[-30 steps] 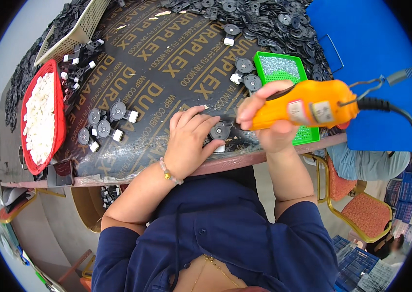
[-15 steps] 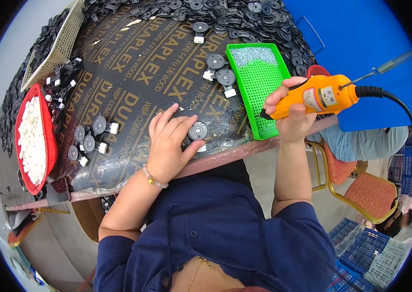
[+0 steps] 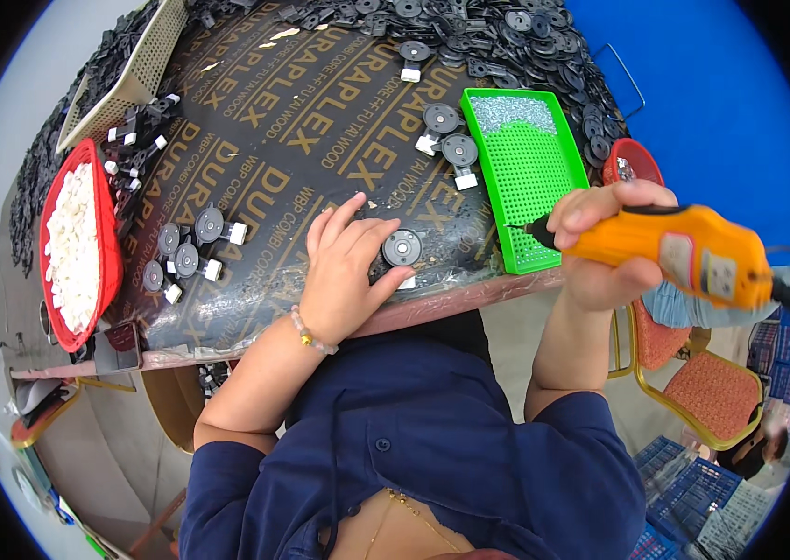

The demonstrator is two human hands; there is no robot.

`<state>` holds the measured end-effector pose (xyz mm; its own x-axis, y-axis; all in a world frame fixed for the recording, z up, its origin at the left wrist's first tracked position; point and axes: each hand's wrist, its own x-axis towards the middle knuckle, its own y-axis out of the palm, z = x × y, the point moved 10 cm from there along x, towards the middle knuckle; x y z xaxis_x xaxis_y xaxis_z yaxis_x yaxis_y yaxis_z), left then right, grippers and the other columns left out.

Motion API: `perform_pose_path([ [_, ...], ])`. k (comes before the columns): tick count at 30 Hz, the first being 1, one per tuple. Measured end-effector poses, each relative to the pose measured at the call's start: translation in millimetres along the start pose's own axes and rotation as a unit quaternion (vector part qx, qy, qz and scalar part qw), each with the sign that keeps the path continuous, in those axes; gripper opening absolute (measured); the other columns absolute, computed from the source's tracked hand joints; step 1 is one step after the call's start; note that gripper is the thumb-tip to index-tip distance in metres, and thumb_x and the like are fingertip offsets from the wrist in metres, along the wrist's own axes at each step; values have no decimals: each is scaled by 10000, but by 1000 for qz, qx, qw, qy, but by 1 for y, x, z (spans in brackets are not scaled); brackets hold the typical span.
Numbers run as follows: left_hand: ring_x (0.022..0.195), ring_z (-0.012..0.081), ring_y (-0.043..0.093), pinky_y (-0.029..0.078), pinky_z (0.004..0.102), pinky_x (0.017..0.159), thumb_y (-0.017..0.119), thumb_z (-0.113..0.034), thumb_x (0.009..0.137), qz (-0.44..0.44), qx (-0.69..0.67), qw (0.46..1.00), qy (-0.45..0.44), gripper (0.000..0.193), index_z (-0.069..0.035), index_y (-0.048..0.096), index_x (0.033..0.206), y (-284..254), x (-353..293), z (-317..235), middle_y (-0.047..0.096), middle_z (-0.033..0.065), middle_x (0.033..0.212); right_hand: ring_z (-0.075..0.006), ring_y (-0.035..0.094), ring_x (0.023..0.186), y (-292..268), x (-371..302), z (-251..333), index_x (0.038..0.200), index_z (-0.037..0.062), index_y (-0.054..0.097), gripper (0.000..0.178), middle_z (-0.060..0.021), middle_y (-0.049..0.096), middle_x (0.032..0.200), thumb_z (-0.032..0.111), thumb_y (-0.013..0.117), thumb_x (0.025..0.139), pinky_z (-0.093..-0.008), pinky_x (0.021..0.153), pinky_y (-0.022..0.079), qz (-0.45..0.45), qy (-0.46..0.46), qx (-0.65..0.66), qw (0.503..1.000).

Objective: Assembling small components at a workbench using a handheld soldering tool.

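My right hand (image 3: 605, 238) is wrapped round an orange electric screwdriver (image 3: 675, 252), which lies nearly level with its body toward the right. Its thin dark bit points left over the near part of a green perforated tray (image 3: 556, 173). Small silvery screws (image 3: 512, 112) are heaped at the tray's far end. My left hand (image 3: 348, 261) rests on the table, its fingers stretched and apart. Beside its thumb and fingers lies a round black plastic wheel part (image 3: 402, 248) with a white end; the thumb tip touches or covers part of that white end.
A red basket (image 3: 107, 252) of white pieces stands at the left, near a beige basket (image 3: 124, 93). Similar black wheel parts (image 3: 186, 259) lie in small groups; a large heap (image 3: 526, 47) of black parts lines the far edge. A red bowl (image 3: 633, 159) sits right of the tray.
The screwdriver has swung so that its back end is lower and its bit shows over the tray. The view has shifted slightly; my left hand stays by the wheel part.
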<state>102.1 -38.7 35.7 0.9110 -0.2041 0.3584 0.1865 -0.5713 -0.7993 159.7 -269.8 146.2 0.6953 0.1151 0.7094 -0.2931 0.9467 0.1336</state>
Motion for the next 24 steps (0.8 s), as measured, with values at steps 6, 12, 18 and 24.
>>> perform_pose_path([
  [6, 1397, 344, 465, 286, 539, 1152, 855, -286, 758, 1, -14, 1000, -1, 562, -86, 671, 1250, 0, -2, 3, 676, 83, 1211, -175, 626, 609, 76, -7, -29, 1233, 46, 468, 775, -113, 678, 835, 708, 642, 868, -330, 608, 538, 53, 72, 123, 988],
  [12, 1373, 340, 478, 293, 541, 1143, 856, -286, 750, 0, -28, 1000, 5, 555, -83, 672, 1232, -1, -1, 2, 675, 78, 1169, -178, 632, 618, 109, -11, -60, 1184, 35, 476, 721, -115, 664, 810, 642, 705, 868, -338, 628, 553, 71, 135, 138, 979],
  [18, 1368, 339, 482, 289, 532, 1144, 854, -271, 752, 1, -38, 999, -3, 545, -85, 670, 1230, 0, -1, 4, 673, 77, 1159, -171, 628, 611, 111, -11, -72, 1147, 32, 486, 698, -122, 661, 797, 620, 730, 861, -326, 622, 551, 60, 160, 143, 975],
  [24, 1363, 339, 487, 299, 530, 1131, 852, -265, 752, -16, -42, 999, 9, 534, -92, 672, 1225, -3, -1, 3, 675, 71, 1157, -184, 643, 627, 127, -11, -70, 1040, 35, 517, 631, -154, 676, 804, 530, 834, 811, -277, 586, 544, 82, 184, 128, 971],
])
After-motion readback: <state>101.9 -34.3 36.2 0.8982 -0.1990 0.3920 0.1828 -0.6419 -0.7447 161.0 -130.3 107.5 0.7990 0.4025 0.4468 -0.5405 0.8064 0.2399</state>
